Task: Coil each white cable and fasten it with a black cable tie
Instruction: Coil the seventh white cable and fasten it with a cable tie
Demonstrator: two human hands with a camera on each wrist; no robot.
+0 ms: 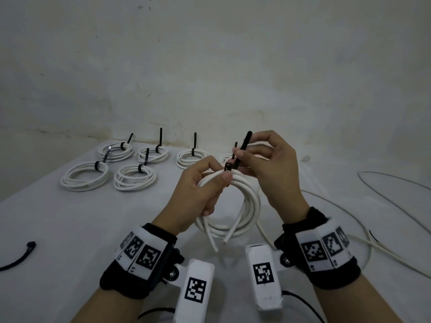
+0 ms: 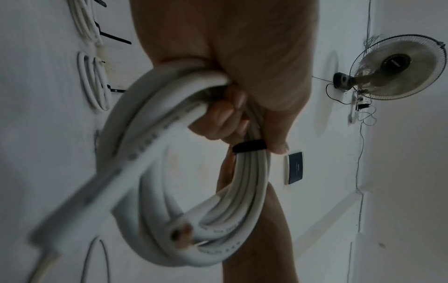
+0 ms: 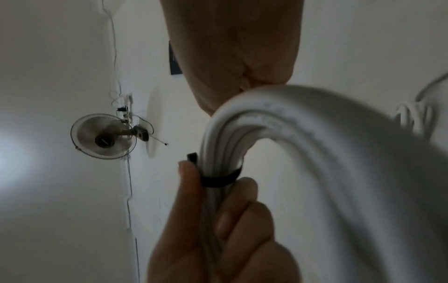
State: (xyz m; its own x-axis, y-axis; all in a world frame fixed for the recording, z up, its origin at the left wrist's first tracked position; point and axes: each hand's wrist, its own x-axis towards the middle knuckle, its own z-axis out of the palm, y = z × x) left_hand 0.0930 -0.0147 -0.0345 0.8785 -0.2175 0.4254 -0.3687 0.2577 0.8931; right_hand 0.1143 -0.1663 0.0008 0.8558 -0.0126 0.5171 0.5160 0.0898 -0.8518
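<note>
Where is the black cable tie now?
Head view, centre: the black cable tie wraps the held coil, tail pinched by the right hand.

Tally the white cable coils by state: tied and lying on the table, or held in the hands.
Tied white cable coils on the white table: 6
Held white cable coil with a black cable tie around it: 1
Total: 7

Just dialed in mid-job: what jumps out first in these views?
At centre, both hands work on a white cable coil held above the table: the left hand grips the bundle while the right hand pinches the tail of a black cable tie looped round it. Behind them, toward the wall, finished coils lie in rows, each tied, tails sticking up.
</note>
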